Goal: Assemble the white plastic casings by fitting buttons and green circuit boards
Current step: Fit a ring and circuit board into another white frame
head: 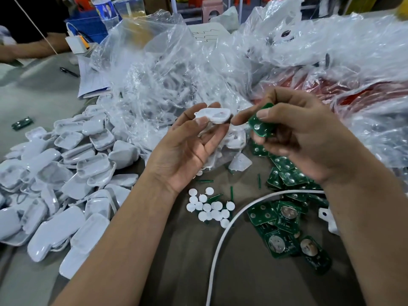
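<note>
We held a white casing [213, 115] in our left hand [187, 149], up over the middle of the surface [181, 257], its hollow side facing us. That grip pinched the casing at the fingertips. Our right hand [302, 138] pinched a green board [260, 123] just beside the casing, not yet touching it. We think this was the board step. Next the board would need to turn flat and line up with the hollow. Buttons [209, 208] lay in a heap near the front edge.
</note>
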`<action>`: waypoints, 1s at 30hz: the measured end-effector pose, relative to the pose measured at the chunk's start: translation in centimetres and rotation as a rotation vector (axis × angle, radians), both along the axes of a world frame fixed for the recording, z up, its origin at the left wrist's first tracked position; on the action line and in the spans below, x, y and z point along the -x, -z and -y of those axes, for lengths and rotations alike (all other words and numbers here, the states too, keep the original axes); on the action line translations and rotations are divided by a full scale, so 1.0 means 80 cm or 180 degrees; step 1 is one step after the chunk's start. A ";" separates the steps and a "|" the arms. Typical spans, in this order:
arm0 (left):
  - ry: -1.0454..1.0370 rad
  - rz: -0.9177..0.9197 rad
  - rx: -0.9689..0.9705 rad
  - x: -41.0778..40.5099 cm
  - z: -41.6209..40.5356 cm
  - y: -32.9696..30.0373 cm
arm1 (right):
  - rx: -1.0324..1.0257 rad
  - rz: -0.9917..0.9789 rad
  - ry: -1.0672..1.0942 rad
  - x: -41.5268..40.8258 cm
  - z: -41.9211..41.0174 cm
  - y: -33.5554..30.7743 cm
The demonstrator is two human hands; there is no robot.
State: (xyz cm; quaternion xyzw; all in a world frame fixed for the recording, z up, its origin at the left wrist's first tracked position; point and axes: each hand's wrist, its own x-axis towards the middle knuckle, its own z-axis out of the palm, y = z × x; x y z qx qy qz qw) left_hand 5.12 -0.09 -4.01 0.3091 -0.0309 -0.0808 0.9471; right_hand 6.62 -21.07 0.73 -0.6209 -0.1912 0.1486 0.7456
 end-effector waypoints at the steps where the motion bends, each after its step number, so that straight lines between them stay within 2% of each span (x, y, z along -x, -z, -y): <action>1: 0.0007 0.0001 0.0015 0.001 0.000 0.000 | -0.0170 -0.0141 -0.0005 -0.001 -0.003 0.001; 8: 0.0112 0.0076 0.0001 0.001 -0.003 0.003 | -0.0634 -0.0720 -0.0308 -0.007 -0.006 0.010; 11: 0.0090 0.0137 -0.0072 0.000 -0.008 0.004 | -0.0573 -0.0484 -0.0157 -0.009 -0.006 0.016; 15: -0.0026 0.0185 -0.0272 -0.003 -0.011 0.007 | -0.0117 0.0361 0.0478 -0.009 -0.016 0.022; 18: -0.0005 0.0328 -0.0491 -0.004 -0.009 0.009 | -0.0112 0.0671 0.0682 -0.010 -0.020 0.025; 23: 0.0088 0.0504 -0.0650 -0.003 -0.008 0.007 | -0.0406 0.0689 0.0560 -0.008 -0.018 0.022; 30: 0.0183 0.0612 -0.0731 -0.001 -0.005 0.009 | -0.0603 0.0504 0.0875 -0.006 -0.021 0.017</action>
